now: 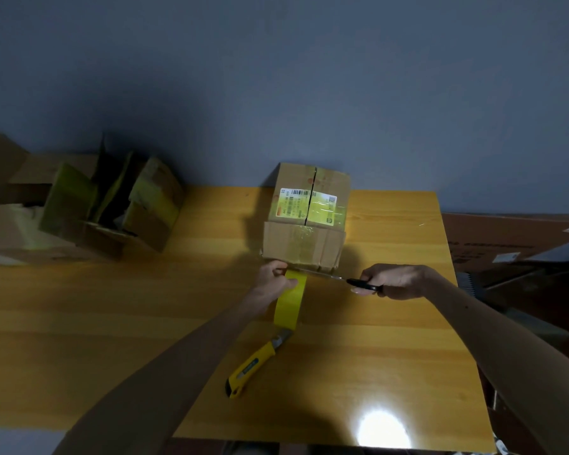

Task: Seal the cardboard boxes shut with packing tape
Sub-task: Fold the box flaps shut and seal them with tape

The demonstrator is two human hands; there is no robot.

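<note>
Piling up at far left: opened cardboard boxes (112, 205) with flaps standing loose and yellow tape on their faces, at the back left of the table.
Table (79, 307): yellow-brown wood grain; it carries everything I list here except the carton at the far right.
Utility knife (253, 366): yellow body, lying flat and diagonal near me, its blade end touching or tucked under the near end of the tape.
Left hand (275, 279): I see thumb and fingers pinching the tape right at the box's near bottom edge.
Packing tape (289, 303): a yellow band running from that edge toward me; I cannot tell whether its near end is a roll.
Cardboard box (304, 224): mid-table toward the wall, top flaps closed with a dark seam between them, a label across the seam and clear tape on the front.
Scissors (358, 284): black handle, blades pointing left along the box's bottom edge to the tape.
Right hand (395, 280): fingers wrapped round the scissor handle.
Flat brown carton (506, 238): beyond the table's right edge, with small white labels.
</note>
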